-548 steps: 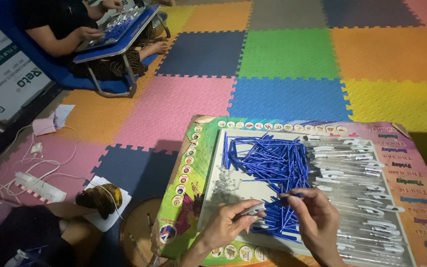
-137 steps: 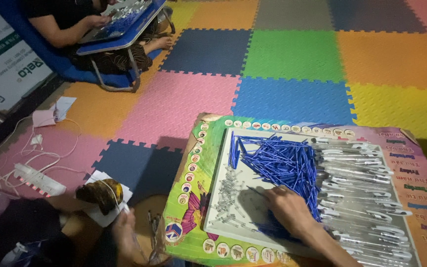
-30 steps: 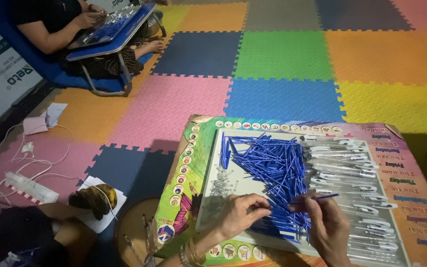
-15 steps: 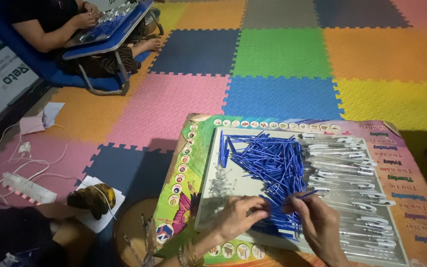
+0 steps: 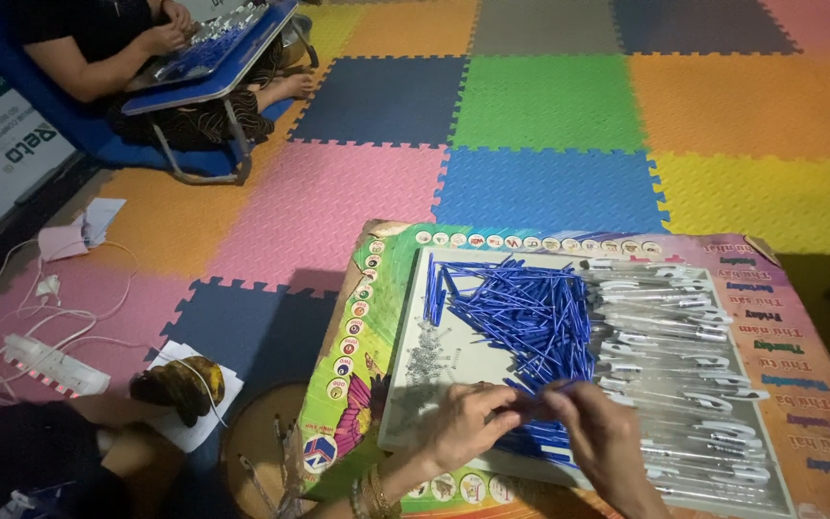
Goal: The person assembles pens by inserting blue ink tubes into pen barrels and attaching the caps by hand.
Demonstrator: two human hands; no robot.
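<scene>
**Closely, our two hands meet over thin blue tubes**

Together we work at a low surface with a glossy, colourful printed border and a pale tray set in it. Thin, stiff blue tubes lie heaped across the tray's middle, a patch of tiny metal bits lies to their left, and clear plastic pen barrels lie in rows to their right. Our left hand curls palm down, its fingers pinched on one blue tube at the heap's near edge. Our right hand bends inward and grips the same tube's other end. Square foam floor mats with toothed edges lie beyond.
</scene>
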